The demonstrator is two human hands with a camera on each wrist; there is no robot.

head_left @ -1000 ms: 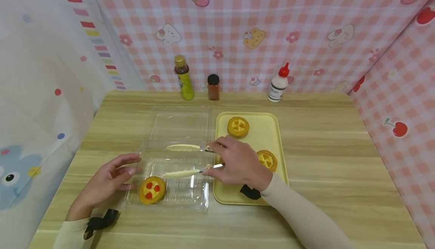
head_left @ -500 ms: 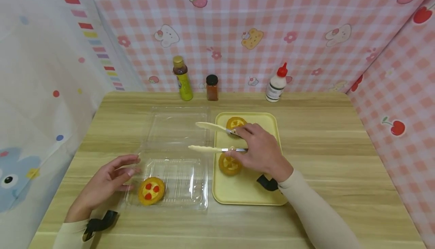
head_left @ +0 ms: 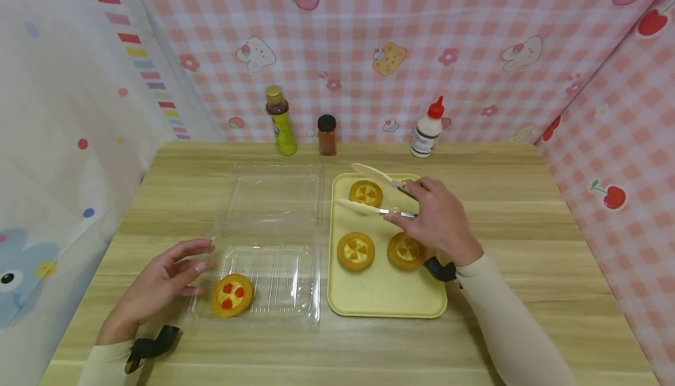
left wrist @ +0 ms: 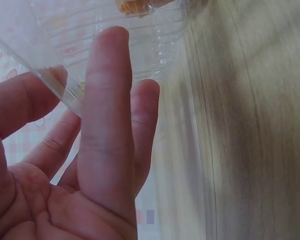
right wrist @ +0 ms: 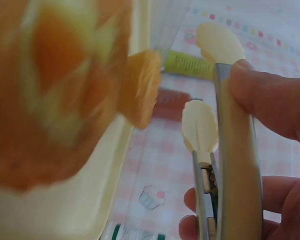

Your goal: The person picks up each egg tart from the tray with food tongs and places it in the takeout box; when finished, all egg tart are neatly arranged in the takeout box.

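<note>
Spread tongs (head_left: 396, 213) are being gripped by the right hand (head_left: 440, 215), the left hand (head_left: 160, 279) relaxed, touching the container (head_left: 289, 292). Rim contact is being favoured for the likely crumbly far tart (head_left: 366, 191).

Clear container (left wrist: 155, 37): ribbed, see-through.
Your left hand (left wrist: 105, 155): at the container's rim, fingers apart.
Pastry (left wrist: 134, 7): by the container's ribs, frame-cut.
Wooden tabletop (left wrist: 255, 130): beside the container.

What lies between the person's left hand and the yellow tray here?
The open clear container, with the red-topped tart in its near half; the head view shows this.
</note>
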